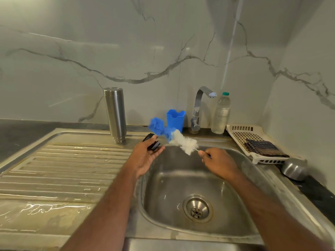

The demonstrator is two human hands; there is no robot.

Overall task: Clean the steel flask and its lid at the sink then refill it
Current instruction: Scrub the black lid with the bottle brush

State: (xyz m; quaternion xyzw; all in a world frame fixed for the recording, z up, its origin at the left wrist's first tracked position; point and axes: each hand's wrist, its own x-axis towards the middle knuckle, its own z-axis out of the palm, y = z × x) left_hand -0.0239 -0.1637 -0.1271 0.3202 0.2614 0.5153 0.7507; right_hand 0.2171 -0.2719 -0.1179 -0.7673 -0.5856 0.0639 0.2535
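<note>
Head view looks down on a stainless sink [235, 211] with a ribbed draining board [63, 169] to its left, wet and streaked with water. Both bare forearms reach in from the bottom edge over the basin.

Left hand [146, 156] is turned palm up over the sink's left rim, fingers curled around the flask's dark lid [152, 143], which sits in the fingers with a paler band showing on its side. Right hand [217, 162] grips the thin handle of a bottle brush [183, 142], fingers closed round it; the brush points up and to the left, its white bristles nearest the hand and a blue sponge tip, blurred, just beside the lid. Whether the brush touches the lid cannot be told.

Steel flask [115, 115] stands upside down on the back of the draining board, mouth down, well apart from both hands.

Behind the basin a blue plastic holder [175, 120] stands against the marble wall, next to a chrome tap [198, 107] with no water running. A clear plastic bottle with a green cap [220, 114] stands just right of the tap. Further right, a white plastic basket tray [241, 136] holds a folded dark cloth [262, 146], and a steel bowl [294, 169] lies overturned near its front corner.
</note>
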